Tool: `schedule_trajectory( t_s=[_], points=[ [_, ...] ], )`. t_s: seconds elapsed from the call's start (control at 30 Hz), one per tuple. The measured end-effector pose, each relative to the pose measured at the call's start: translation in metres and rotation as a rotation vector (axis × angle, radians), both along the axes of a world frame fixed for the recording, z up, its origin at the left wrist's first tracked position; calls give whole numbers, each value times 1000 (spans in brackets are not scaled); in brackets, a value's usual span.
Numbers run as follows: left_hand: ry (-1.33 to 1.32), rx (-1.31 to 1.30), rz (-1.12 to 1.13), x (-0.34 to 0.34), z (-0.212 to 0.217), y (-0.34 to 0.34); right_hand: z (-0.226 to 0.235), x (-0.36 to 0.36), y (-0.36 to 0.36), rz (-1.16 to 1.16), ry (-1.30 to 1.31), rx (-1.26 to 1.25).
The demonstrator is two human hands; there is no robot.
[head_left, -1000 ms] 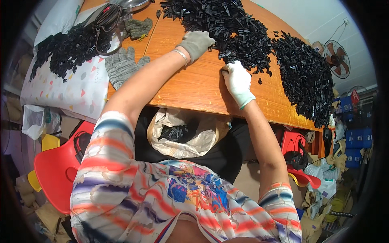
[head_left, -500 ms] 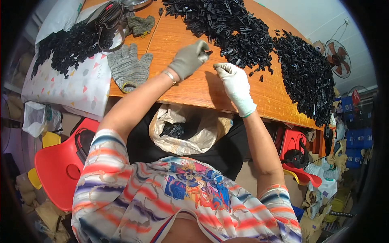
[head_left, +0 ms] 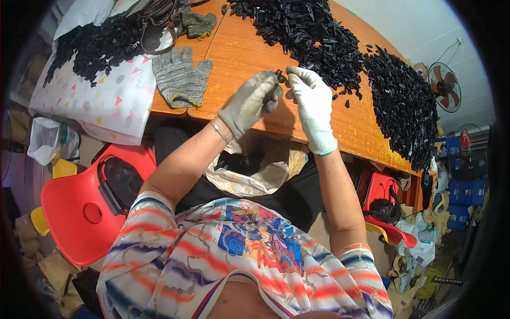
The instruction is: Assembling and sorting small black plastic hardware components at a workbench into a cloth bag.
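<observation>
Grey-gloved L hand [head_left: 248, 102] is pinching a small blk plastic pc [head_left: 279, 74] over the table [head_left: 228, 61], nr its front edge. White-gloved R hand [head_left: 312, 103] is curling its fingers just beside the pc, can't tell if pinching anything. Blk parts pile [head_left: 305, 34] is lying beyond, w/ open sack [head_left: 239, 185] sitting below table edge.

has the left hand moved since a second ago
Yes: the left hand has drawn back from the central black pile, toward the near edge of the wooden table.
</observation>
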State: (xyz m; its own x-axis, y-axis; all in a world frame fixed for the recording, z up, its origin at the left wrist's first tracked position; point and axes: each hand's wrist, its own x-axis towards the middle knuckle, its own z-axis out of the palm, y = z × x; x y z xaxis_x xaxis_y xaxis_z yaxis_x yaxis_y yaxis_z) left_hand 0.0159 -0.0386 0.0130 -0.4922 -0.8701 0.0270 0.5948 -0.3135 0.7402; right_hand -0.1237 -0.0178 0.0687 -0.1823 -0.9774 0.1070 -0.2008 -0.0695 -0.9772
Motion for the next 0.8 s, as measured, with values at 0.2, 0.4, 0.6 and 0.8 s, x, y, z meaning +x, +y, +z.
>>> schedule_trajectory(
  t_s=[0.2, 0.4, 0.6, 0.8],
  points=[
    [-139, -131, 79, -2, 10, 8, 1, 2, 5, -27, -14, -9],
    [-274, -104, 141, -5, 20, 14, 5, 4, 9, -20, -25, 5],
    [-405, -142, 210, -12, 21, 16, -12, -2, 3, -26, 114, -28],
    [-362, -112, 242, -15, 9, 17, -3, -2, 4, -9, 506, 49]
  ],
)
